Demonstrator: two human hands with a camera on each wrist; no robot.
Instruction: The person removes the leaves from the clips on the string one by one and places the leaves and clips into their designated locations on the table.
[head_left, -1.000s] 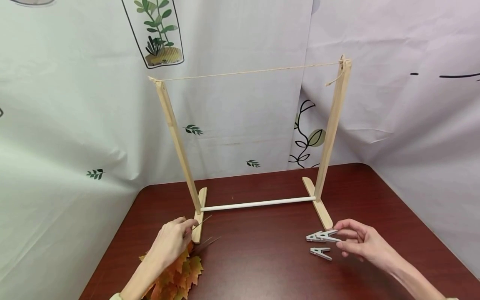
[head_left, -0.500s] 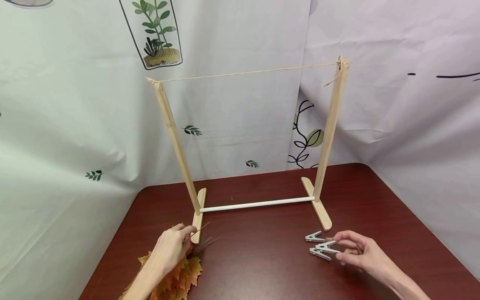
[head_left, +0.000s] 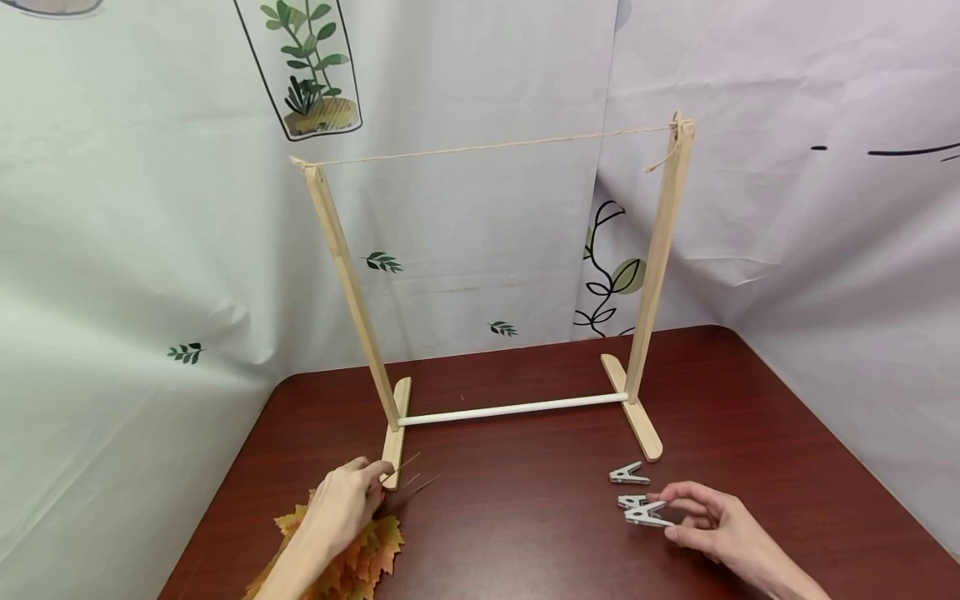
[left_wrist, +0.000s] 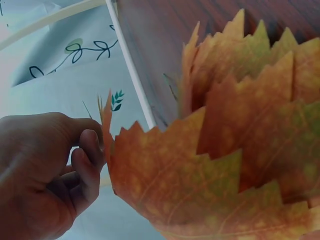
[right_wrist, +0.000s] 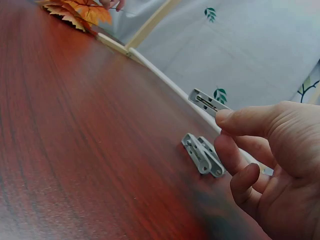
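In the head view, my left hand pinches the thin stem of an orange-yellow maple leaf at the lower left. More maple leaves lie bunched beneath that hand and forearm; the left wrist view shows the leaf upright beside the fingertips. My right hand holds a grey clothespin between thumb and index finger, raised above the table. Two similar clothespins lie below it: one farther back, the other partly covered by the held one in the head view.
A wooden stand rises at the back of the dark red table. Twine stretches between its post tops, and a white rod joins the feet. Printed white cloth hangs behind and at both sides.
My right hand has moved toward me with the clothespin, off the back clothespin and over the front one. The left hand has sunk slightly, with the stem still pinched.
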